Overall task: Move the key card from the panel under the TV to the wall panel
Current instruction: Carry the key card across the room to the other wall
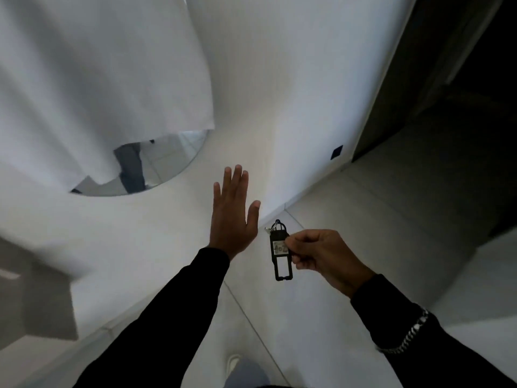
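Right hand point(321, 254), in a black sleeve with a silver chain bracelet point(405, 336) over the cuff, pinches the flat black plastic key card point(280, 253) between thumb and fingers at its mid-length. The card hangs upright in the air, long axis running 12 to 6 o'clock; a pale label on its face carries handwritten digits, too blurred to read surely. A metal ring with a small key point(270, 228) sits at its 12 o'clock end. The card is just beside the white wall point(279, 107), not touching it as far as can be told, and above the pale tiled floor point(391, 233). Left hand point(232, 214) lies at 9 o'clock from the card, open flat, fingers together pointing to 12 o'clock, thumb spread, holding nothing, raised before the wall. A round mirror point(156, 166), half covered by a white cloth point(98, 79), sits at 10 o'clock from the left hand. A small dark square wall plate point(336, 152) is at 1 o'clock from the card, well apart. Dark doorway point(461, 107) at 2 o'clock.
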Action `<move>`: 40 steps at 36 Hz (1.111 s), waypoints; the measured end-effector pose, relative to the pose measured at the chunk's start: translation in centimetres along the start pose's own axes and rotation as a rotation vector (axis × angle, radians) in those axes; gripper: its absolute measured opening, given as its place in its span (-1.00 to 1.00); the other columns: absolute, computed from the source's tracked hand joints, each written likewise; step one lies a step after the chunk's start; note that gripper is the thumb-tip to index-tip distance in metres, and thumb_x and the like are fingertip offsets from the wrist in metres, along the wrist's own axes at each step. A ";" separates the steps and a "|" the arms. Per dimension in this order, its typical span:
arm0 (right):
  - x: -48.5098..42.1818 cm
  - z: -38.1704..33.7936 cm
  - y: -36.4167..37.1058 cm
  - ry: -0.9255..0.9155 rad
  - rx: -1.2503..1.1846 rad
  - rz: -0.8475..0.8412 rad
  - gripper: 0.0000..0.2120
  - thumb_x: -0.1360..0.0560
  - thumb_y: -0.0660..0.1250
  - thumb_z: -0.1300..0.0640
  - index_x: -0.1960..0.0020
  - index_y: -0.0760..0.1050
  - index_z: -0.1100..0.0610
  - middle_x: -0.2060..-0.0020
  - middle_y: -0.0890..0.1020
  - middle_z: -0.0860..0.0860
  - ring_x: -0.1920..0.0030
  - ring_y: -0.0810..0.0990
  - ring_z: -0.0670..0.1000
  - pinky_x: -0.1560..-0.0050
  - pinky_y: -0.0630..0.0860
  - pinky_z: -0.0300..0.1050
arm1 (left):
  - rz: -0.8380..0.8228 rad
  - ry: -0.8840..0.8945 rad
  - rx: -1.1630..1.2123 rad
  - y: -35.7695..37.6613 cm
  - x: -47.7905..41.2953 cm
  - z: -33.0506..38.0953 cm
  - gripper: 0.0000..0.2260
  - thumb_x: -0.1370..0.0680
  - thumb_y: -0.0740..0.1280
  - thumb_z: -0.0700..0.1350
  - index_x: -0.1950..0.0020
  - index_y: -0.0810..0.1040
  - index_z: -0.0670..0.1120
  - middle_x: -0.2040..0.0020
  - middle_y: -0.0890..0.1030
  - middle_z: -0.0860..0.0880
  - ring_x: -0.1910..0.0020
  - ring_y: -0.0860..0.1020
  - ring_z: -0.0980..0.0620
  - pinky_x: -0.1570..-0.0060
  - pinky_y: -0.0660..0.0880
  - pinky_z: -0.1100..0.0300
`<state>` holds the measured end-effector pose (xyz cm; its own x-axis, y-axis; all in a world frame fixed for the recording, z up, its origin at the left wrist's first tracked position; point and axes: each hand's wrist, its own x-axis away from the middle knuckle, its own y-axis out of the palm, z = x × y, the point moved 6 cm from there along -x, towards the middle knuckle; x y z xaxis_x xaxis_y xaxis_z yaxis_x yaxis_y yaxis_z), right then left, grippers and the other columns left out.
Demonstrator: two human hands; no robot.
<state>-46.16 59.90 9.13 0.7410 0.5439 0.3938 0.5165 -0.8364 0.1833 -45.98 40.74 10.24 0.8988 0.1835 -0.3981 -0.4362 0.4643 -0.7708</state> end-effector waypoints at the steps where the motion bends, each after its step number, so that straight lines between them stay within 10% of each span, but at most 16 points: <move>1: -0.3 -0.6 -1.7 -0.010 -0.005 0.017 -0.92 -0.46 0.43 0.23 0.17 0.68 0.20 0.27 0.64 0.17 0.40 0.55 -0.06 0.35 0.57 -0.23 | -0.002 0.013 0.011 1.2 -1.1 1.0 -0.43 -0.63 0.10 0.00 -0.60 0.09 -0.16 -0.66 0.07 -0.13 -0.65 -0.10 -0.06 -0.62 -0.11 -0.14; 21: -11.5 -13.5 -31.2 -0.099 0.004 0.400 -0.92 -0.49 0.35 0.32 0.04 0.60 0.28 0.35 0.55 0.20 0.41 0.47 0.01 0.35 0.47 -0.16 | -0.158 0.220 0.337 22.7 -25.8 15.7 -0.54 -0.62 0.18 -0.08 -0.49 0.33 -0.23 -0.58 0.28 -0.20 -0.62 0.14 -0.13 -0.56 0.23 -0.22; 40: -26.4 -27.3 -55.7 -0.178 -0.062 0.239 -0.89 -0.44 0.41 0.30 0.21 0.65 0.15 0.35 0.60 0.11 0.37 0.54 -0.03 0.33 0.55 -0.24 | -0.081 0.099 0.299 38.5 -46.2 25.5 -0.47 -0.62 0.20 -0.07 -0.57 0.20 -0.18 -0.61 0.19 -0.09 -0.64 0.08 -0.04 -0.58 0.17 -0.25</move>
<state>-106.27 90.29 13.13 0.9046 0.3302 0.2696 0.2956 -0.9416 0.1614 -103.13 72.22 11.65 0.9152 0.0571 -0.3989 -0.3180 0.7104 -0.6279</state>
